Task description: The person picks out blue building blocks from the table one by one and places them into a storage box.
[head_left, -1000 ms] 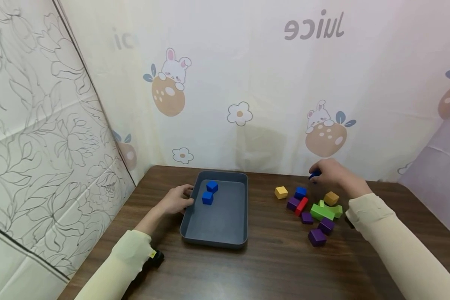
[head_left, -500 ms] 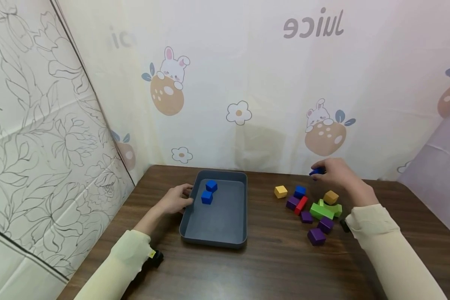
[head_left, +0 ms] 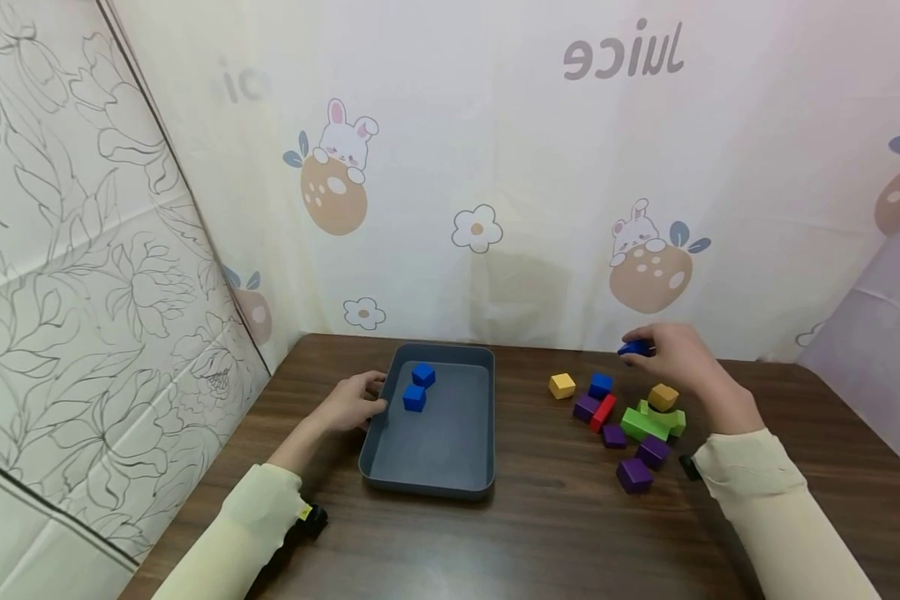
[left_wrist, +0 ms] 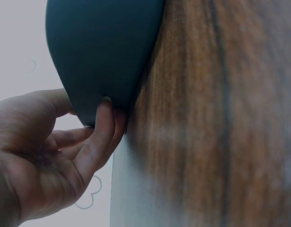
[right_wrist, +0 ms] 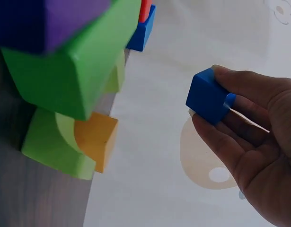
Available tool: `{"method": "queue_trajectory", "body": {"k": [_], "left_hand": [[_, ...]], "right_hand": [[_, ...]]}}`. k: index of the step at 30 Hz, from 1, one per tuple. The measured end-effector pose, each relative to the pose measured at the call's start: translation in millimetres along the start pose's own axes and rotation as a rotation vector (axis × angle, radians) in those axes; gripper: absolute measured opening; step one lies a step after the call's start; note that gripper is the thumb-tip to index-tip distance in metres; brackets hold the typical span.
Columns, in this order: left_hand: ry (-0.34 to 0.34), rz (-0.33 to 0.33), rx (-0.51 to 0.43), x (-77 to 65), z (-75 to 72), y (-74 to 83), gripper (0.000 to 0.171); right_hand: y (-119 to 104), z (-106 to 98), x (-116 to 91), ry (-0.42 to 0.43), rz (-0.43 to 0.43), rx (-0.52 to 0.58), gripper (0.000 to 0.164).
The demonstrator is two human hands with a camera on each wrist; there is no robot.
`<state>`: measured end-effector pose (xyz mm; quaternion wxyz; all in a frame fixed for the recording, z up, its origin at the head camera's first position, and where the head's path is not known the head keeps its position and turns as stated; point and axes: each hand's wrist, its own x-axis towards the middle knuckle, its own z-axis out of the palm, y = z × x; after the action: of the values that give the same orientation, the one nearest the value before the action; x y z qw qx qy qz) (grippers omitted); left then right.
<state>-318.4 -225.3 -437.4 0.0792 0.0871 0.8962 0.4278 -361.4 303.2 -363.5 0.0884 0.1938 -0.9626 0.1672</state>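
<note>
A small screened-off nook, whether in a home or a studio I cannot tell: a dark wood-grain table (head_left: 547, 533) spans the lower frame, a pale sheet (head_left: 420, 258) printed with rabbits (head_left: 345, 143), fruit (head_left: 651, 280) and mirrored "Juice" lettering (head_left: 633, 57) hangs across the top, and a creased panel (head_left: 82, 225) outlined with flowers (head_left: 150, 279) closes the left side

Right hand (head_left: 678, 358) raised in a pinch, left hand (head_left: 347, 402) lower, fingers (left_wrist: 103, 127) bent, seemingly gripping
</note>
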Motion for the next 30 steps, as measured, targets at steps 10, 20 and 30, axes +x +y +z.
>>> {"method": "queue_trajectory", "body": {"k": [10,20,30], "left_hand": [[-0.012,0.003,-0.005,-1.9,0.2,0.1,0.051],[-0.009,0.006,0.002,0.1,-0.5,1.3,0.05],[-0.005,0.005,0.003,0.1,-1.0,0.2,0.05]], "right_hand": [[-14,-3,-4,0.026,-0.034,-0.019,0.034],[-33,-15,-7,0.056,-0.06,0.0,0.034],[-52,-14,-9,0.099,-0.116,-0.015,0.032]]}}
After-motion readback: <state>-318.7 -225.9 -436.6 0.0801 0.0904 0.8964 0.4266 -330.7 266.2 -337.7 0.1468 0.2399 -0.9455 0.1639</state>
